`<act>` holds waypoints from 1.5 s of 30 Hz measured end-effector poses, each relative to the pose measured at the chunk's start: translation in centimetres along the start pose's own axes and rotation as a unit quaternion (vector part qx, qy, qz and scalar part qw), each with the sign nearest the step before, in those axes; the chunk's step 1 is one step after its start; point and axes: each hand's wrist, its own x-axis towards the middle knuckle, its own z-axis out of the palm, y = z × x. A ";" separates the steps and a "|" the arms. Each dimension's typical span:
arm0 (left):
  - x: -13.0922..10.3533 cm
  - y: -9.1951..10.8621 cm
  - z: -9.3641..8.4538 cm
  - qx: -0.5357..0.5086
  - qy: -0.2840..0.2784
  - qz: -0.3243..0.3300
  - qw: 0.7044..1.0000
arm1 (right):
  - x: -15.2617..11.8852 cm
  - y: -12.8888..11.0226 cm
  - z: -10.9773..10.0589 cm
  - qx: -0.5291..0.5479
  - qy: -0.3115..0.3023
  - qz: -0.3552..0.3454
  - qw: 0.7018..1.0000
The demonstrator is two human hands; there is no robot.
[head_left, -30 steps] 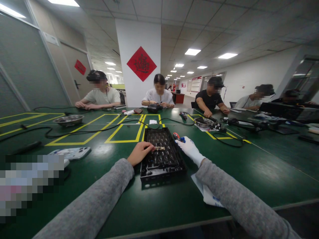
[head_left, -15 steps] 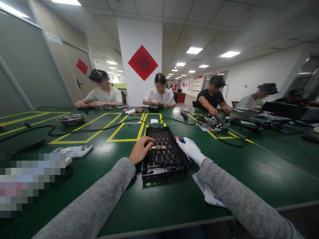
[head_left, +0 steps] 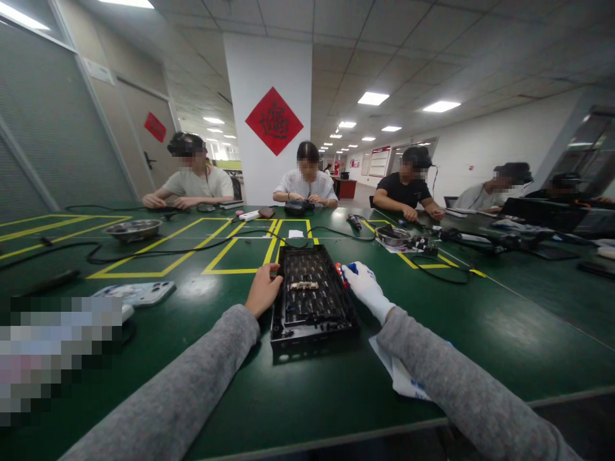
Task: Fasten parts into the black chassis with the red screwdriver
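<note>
A black rectangular tray-like case (head_left: 314,333) lies on the green table in front of me, with rows of small dark parts inside. Across its middle rests a small pale strip-shaped part (head_left: 304,285). My bare left hand (head_left: 264,288) is at the case's left rim, its fingers curled against the edge. On the right side, my right hand (head_left: 368,288) wears a white glove and is closed round a red and blue tool handle (head_left: 342,275), right beside the case's right rim. Under my right forearm lies a white cloth (head_left: 398,374) with blue marks.
Metal bowls (head_left: 133,230) (head_left: 394,235) stand at left and right. A phone (head_left: 137,292) lies left of my arm. Black cables (head_left: 211,242) cross the table among yellow tape outlines. Several people sit at the far side, with a laptop (head_left: 542,214) at right.
My left hand has moved left from over the case to its left rim. My right hand has shifted slightly, still with the tool. A person's hand at the far right side has moved.
</note>
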 end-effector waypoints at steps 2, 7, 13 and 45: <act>0.2 -0.2 0.2 -0.019 -0.004 -0.008 1.000 | 0.1 -0.1 0.2 0.055 0.018 -0.001 0.998; 0.8 -0.3 0.8 -0.052 0.002 -0.026 0.998 | 0.3 -0.3 0.7 0.080 -0.030 -0.036 0.996; 1.4 -0.2 1.0 -0.034 -0.021 -0.025 0.999 | 1.2 -0.5 2.0 0.026 -0.056 -0.023 0.998; 0.5 0.5 0.2 -0.014 -0.073 0.036 0.997 | -3.9 -6.8 -1.4 0.151 -0.201 -0.340 0.906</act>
